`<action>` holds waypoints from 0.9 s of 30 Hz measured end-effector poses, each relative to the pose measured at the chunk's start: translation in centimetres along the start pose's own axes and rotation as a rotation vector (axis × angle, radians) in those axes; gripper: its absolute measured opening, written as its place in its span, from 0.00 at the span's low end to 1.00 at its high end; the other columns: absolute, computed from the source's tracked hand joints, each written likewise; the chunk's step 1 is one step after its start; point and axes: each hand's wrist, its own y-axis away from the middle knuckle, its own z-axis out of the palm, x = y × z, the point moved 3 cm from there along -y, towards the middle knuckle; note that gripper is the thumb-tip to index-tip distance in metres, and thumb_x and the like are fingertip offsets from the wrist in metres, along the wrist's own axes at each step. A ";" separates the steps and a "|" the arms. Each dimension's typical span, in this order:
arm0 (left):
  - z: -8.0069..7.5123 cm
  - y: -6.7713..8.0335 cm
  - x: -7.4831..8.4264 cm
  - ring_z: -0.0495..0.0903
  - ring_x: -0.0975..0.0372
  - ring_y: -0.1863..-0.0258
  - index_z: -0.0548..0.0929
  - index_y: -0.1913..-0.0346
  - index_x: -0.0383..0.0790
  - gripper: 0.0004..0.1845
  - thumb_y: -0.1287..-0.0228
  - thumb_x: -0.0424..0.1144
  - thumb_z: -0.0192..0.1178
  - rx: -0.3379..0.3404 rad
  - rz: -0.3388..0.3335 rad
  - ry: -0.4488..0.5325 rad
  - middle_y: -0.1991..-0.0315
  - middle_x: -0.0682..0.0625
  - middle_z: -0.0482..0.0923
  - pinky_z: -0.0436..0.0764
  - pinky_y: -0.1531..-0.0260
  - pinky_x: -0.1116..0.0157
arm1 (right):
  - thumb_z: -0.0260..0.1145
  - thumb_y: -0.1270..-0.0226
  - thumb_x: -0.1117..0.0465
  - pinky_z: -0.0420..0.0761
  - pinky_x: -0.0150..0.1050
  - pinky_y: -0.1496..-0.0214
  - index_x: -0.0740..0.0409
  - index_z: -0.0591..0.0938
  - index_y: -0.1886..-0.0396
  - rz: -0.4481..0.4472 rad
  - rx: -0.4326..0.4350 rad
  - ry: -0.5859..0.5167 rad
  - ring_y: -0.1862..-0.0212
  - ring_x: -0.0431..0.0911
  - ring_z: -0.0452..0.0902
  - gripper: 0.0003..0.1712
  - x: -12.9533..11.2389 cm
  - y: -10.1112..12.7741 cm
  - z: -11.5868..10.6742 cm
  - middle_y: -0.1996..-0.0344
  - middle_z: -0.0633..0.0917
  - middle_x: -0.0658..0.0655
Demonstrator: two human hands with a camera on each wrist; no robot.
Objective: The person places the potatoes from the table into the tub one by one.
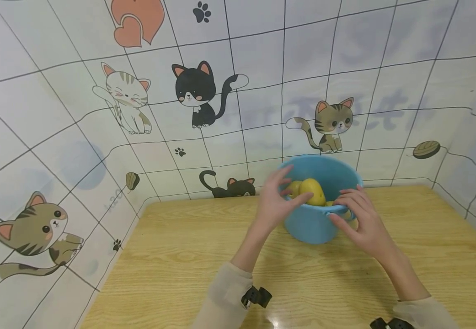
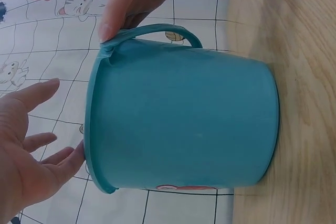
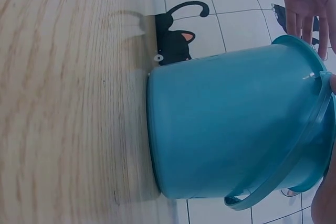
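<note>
Hands (image 1: pixel 276 203) (image 1: pixel 361 219) flank smooth blue plastic bucket (image 1: pixel 313 224) of rounded yellow fruit (image 1: pixel 312 191).

left hand (image 1: pixel 276 201) open (fingers spread) | right hand (image 1: pixel 359 219) open, fingers extended

Bucket (image 1: pixel 312 224) wall hides most of the yellow fruit (image 1: pixel 312 191); right fingers (image 3: pixel 323 203) cut off at frame edge
</note>
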 end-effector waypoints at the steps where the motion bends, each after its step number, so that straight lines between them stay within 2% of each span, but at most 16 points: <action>1: 0.1 0.1 0.0 0.76 0.51 0.38 0.71 0.28 0.41 0.39 0.42 0.41 0.75 -0.006 0.005 -0.007 0.32 0.44 0.68 0.81 0.45 0.64 | 0.59 0.25 0.39 0.47 0.59 0.22 0.62 0.83 0.59 0.007 -0.009 0.004 0.40 0.58 0.70 0.28 0.0 0.0 0.0 0.58 0.82 0.59; 6: 0.0 0.6 -0.1 0.77 0.54 0.40 0.77 0.34 0.37 0.29 0.38 0.39 0.72 -0.020 0.078 -0.066 0.35 0.44 0.73 0.79 0.43 0.65 | 0.62 0.26 0.42 0.46 0.58 0.22 0.61 0.82 0.58 0.051 -0.060 0.019 0.38 0.56 0.69 0.24 0.0 0.1 -0.2 0.57 0.82 0.57; 10: -0.4 1.0 -0.3 0.77 0.52 0.40 0.79 0.36 0.35 0.25 0.35 0.37 0.69 -0.008 0.137 -0.051 0.37 0.43 0.75 0.79 0.42 0.62 | 0.64 0.27 0.45 0.47 0.59 0.22 0.60 0.82 0.58 0.055 -0.082 0.036 0.39 0.57 0.69 0.21 -0.1 0.0 -0.4 0.58 0.82 0.56; 16: -1.2 1.5 -1.1 0.76 0.49 0.40 0.79 0.38 0.33 0.23 0.34 0.36 0.68 0.011 0.142 0.017 0.38 0.41 0.75 0.79 0.41 0.59 | 0.65 0.28 0.46 0.51 0.55 0.22 0.57 0.83 0.56 0.022 -0.100 0.058 0.42 0.57 0.71 0.18 -0.4 -0.4 -0.7 0.56 0.83 0.55; 20: -1.7 1.9 -1.5 0.76 0.47 0.39 0.79 0.38 0.31 0.23 0.33 0.35 0.67 0.018 0.123 0.015 0.37 0.40 0.74 0.78 0.41 0.62 | 0.71 0.33 0.55 0.51 0.50 0.21 0.55 0.84 0.55 0.040 -0.135 0.076 0.42 0.54 0.72 0.12 -0.6 -0.7 -0.9 0.53 0.83 0.54; 23: -1.9 2.1 -1.6 0.76 0.46 0.39 0.79 0.38 0.31 0.23 0.34 0.35 0.66 0.024 0.112 0.010 0.37 0.39 0.73 0.78 0.41 0.62 | 0.73 0.38 0.61 0.51 0.49 0.21 0.55 0.85 0.53 0.066 -0.160 0.083 0.41 0.54 0.72 0.14 -0.9 -0.8 -0.9 0.51 0.83 0.53; 27: -2.3 2.4 -1.7 0.77 0.45 0.40 0.78 0.37 0.31 0.23 0.33 0.34 0.66 0.026 0.103 -0.004 0.35 0.38 0.70 0.78 0.41 0.57 | 0.72 0.38 0.64 0.51 0.46 0.21 0.55 0.84 0.47 0.102 -0.176 0.078 0.39 0.54 0.71 0.19 -1.2 -1.0 -1.2 0.47 0.82 0.55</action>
